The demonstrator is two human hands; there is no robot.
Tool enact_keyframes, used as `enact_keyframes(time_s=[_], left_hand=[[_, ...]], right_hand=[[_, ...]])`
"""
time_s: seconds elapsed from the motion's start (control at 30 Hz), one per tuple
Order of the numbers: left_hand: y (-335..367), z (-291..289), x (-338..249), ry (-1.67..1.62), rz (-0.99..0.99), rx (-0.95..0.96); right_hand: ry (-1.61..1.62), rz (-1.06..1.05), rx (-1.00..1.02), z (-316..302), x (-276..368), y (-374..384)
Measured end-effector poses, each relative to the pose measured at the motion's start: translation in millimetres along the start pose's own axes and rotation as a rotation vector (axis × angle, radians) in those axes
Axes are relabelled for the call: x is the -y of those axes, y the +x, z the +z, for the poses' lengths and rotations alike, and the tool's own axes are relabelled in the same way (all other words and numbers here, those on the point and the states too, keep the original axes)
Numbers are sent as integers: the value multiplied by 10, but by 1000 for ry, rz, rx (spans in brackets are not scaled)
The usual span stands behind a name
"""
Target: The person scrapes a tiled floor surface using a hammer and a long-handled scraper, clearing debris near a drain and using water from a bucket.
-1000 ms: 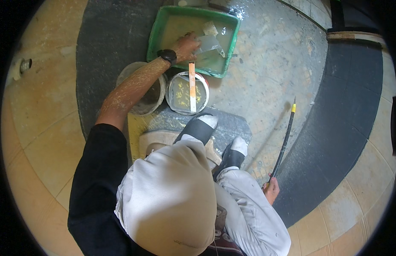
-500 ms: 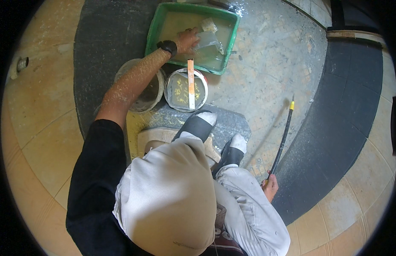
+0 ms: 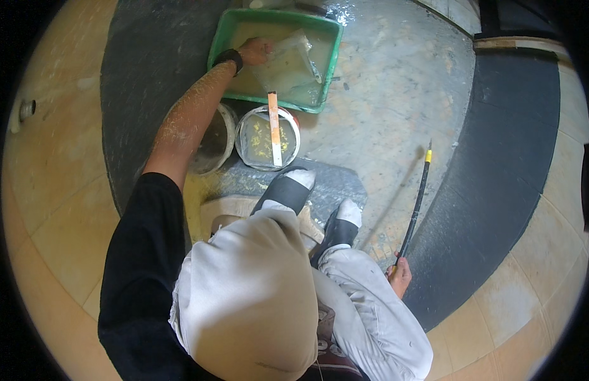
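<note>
Right hand [image 3: 401, 277] grips rod [image 3: 417, 208], left hand [image 3: 255, 51] seemingly plastic [image 3: 292, 48]; blurred print [image 3: 334, 350] marks maroon cloth [image 3: 344, 364]

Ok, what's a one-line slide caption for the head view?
Left hand over a green tub, right hand gripping a black, yellow-banded rod.

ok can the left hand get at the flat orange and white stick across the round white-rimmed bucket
Probably yes: the left hand is at the green rectangular tub, and the orange and white stick lies uncovered on the round white-rimmed bucket nearby; only the tub's near rim seems to stand between.
</note>
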State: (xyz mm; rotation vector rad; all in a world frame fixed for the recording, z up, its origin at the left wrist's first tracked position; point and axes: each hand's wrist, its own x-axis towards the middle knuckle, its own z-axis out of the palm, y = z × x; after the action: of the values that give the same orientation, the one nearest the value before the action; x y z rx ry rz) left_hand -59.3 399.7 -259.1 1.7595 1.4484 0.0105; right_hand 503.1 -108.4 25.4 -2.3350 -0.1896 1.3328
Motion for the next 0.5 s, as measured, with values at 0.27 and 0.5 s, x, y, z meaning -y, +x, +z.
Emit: enact_keyframes(time_s=[0.27,0.5], left_hand=[[-52,-273,488,-196,-217,79],[-289,-445,-431,-435,-254,139]], right_hand=[[18,19,-4,28,-124,36],[-7,36,-46,37,30,-150]])
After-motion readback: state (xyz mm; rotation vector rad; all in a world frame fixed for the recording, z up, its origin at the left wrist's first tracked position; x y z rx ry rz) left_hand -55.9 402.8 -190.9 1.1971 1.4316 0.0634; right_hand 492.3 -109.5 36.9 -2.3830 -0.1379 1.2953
